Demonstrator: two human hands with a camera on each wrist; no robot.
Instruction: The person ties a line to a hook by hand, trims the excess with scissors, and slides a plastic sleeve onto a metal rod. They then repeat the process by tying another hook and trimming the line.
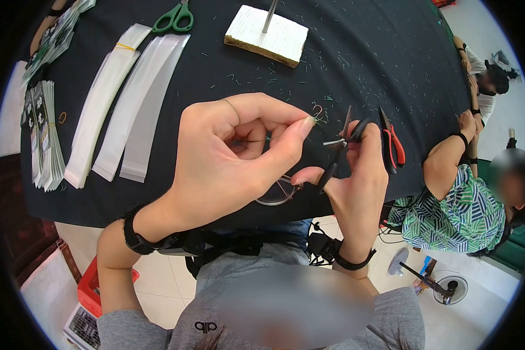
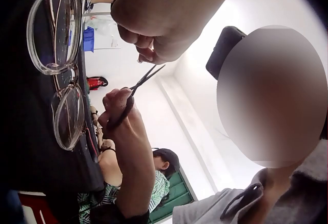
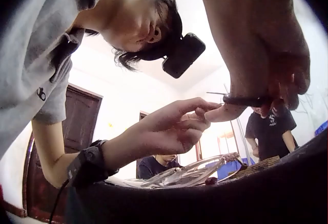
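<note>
Left hand (image 1: 227, 157) grip closed, thumb to forefinger, on a small wire piece (image 1: 316, 118) held above the black surface (image 1: 361, 52), just beside black scissors (image 1: 339, 153) clamped in the right hand (image 1: 360, 184) grip, with eyeglasses (image 1: 277, 192) lying beneath.

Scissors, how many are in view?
2: green-handled scissors at the far edge of the table, black scissors in the right hand. The red-handled tool beside them may be pliers.
</note>
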